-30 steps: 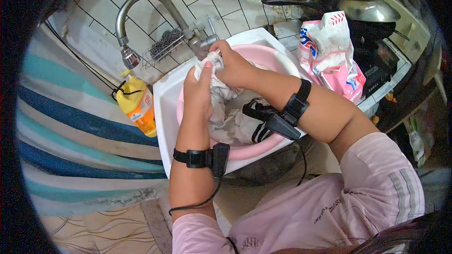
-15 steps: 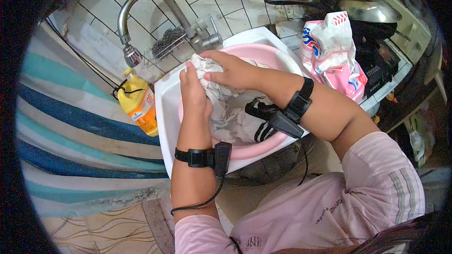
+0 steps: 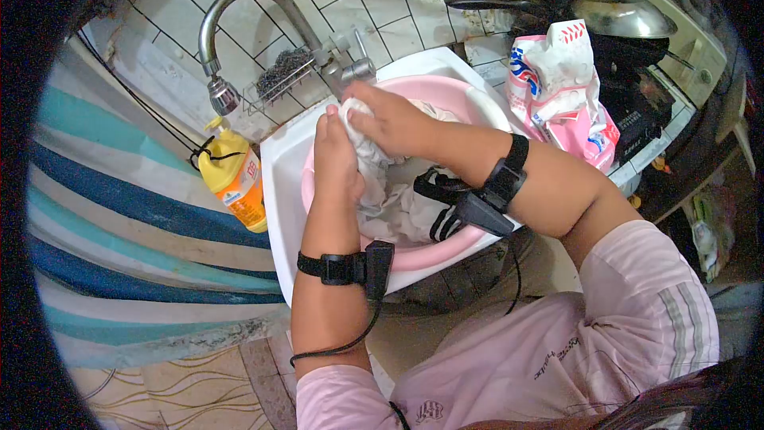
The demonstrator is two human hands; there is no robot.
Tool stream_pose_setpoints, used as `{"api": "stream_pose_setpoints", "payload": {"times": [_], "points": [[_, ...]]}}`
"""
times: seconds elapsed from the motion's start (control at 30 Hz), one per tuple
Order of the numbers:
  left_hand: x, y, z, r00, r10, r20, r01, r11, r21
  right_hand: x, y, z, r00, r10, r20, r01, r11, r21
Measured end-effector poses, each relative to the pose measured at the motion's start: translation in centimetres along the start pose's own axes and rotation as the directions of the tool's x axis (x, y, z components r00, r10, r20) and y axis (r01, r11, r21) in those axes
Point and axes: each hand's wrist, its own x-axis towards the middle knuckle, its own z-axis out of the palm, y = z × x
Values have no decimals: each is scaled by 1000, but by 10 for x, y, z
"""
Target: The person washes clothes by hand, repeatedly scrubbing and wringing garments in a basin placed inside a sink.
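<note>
White garment point(image 3: 402, 211), wet-looking and bunched up, sits mostly in the pink basin point(image 3: 418, 257), with one wad lifted between the two hands near the basin's far left rim. Left hand point(image 3: 337, 155) clamped on the wad from the left, thumb up, most fingers hidden behind. Right hand point(image 3: 390, 121) wrapped on the same wad from the right, knuckles up, a bit blurred. Hands close together, cloth squeezed between them. Lower part of the cloth trails down into the basin; black stripes show on the near right of the pile, with a black band just above them, partly behind the right forearm. Can't tell if it's one piece or several. Basin sits inside the white sink point(image 3: 281, 207). Steel gooseneck faucet point(image 3: 208, 36) arches at the left back, spray head pointing down, well clear of the cloth. Wire rack point(image 3: 278, 89) under it holds a metal scourer point(image 3: 282, 70). Yellow bottle point(image 3: 231, 175) with orange label stands just left of the sink. Pink and white detergent bag point(image 3: 557, 95), crumpled top, right of the sink; lidded pan point(image 3: 625, 16) behind it. Black straps with boxes on both forearms, cords attached.
</note>
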Motion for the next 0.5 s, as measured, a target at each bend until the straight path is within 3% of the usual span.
{"api": "stream_pose_setpoints", "payload": {"times": [0.07, 0.13, 0.2, 0.23, 0.3, 0.33, 0.4, 0.5], "points": [[-1, 4, -2, 982, -172, -79, 165, 982, -90, -2, -21, -7, 998, -9, 66, 11, 999, -35], [2, 1, -2, 981, -187, -44, 184, 981, -60, 0, -19, -6, 991, -13, 133, 22, 998, -65], [3, -5, -1, 979, -203, -6, 203, 979, -30, 7, -4, -5, 979, 196, -63, -201, 976, -82], [3, -8, 0, 984, -176, -15, 176, 984, 32, 6, 0, -3, 979, 196, -65, -201, 976, -83], [4, -10, 1, 990, -143, -18, 144, 985, 95, 8, 2, -4, 938, 340, -66, -346, 927, -147], [3, -9, 2, 991, -130, -19, 131, 989, 75, 5, 0, -3, 939, 338, -67, -345, 927, -148], [4, -8, -2, 993, -116, -20, 117, 991, 57, -3, -9, 1, 994, 102, 38, -95, 983, -155], [6, -5, -9, 967, -226, -116, 214, 971, -103, -4, -23, 0, 997, 13, 82, 0, 988, -156]]}}
